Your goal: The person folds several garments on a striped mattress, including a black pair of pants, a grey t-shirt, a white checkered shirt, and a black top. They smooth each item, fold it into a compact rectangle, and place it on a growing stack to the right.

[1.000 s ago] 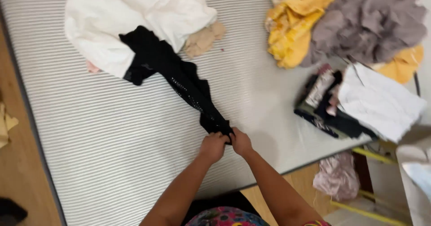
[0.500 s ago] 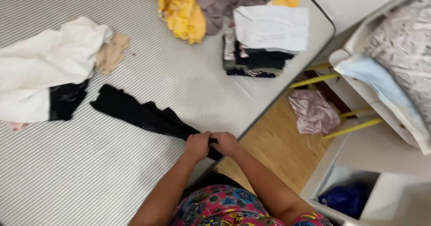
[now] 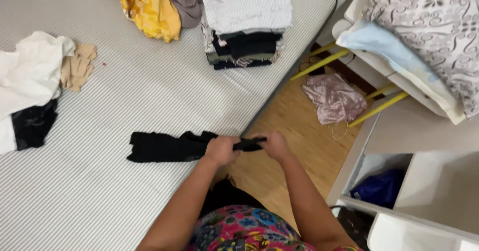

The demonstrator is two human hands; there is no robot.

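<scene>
A long black garment [image 3: 169,146] is gripped at one end by both hands: the left hand [image 3: 222,150] is clenched around it at the edge of the striped mattress [image 3: 149,96], and the right hand [image 3: 272,144] is closed on the narrow end, which is stretched between the two hands just past the mattress edge, over the wooden floor [image 3: 289,131]. The rest of the garment is laid flat on the mattress, running away to the left. A stack of folded clothes [image 3: 247,24] is seen at the far corner of the mattress, with a yellow cloth [image 3: 147,6] heaped beside it. A white garment [image 3: 27,74] and a beige cloth [image 3: 77,69] are found at the left edge, well apart from the hands. A pink cloth [image 3: 334,97] is crumpled on the floor near yellow legs of furniture [image 3: 376,109].
</scene>
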